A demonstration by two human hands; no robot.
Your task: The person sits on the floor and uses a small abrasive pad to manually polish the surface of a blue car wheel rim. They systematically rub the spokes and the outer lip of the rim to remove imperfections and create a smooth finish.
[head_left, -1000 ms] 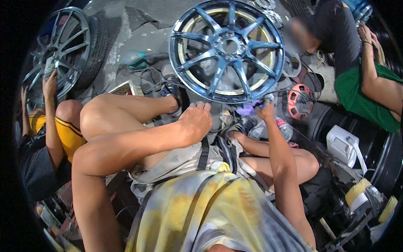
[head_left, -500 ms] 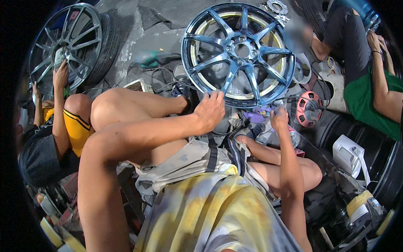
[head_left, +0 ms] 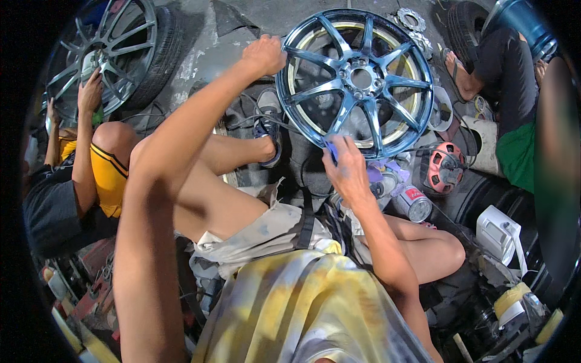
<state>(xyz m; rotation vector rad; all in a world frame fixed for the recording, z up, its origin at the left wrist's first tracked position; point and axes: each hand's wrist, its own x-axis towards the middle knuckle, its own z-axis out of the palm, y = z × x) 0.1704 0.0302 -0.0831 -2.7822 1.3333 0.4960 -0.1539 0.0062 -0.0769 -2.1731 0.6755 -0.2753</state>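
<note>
In front of me stands a glossy blue multi-spoke wheel rim point(head_left: 361, 95), tilted, with a yellowish inner ring behind its spokes. My left hand point(head_left: 264, 55) is closed on the rim's upper left edge. At the lower left edge, my right hand point(head_left: 349, 172) pinches a small blue-purple piece point(head_left: 330, 149) against the rim. Whether that piece is cloth or abrasive sheet cannot be made out. Below the rim lie purple scraps point(head_left: 387, 168) and a silver can with a red label point(head_left: 413, 204).
Right of the rim are a pink-red round object point(head_left: 445, 167) with a cable and a white container point(head_left: 497, 230). At left, a co-worker's hand point(head_left: 89, 91) touches a grey wheel point(head_left: 115, 57) beside a tyre point(head_left: 160, 54). Another person in green point(head_left: 517, 154) sits at right.
My left hand has gone from the rim's lower edge up to its upper left edge. My right hand has moved left onto the lower edge. The person at right has moved an arm.
</note>
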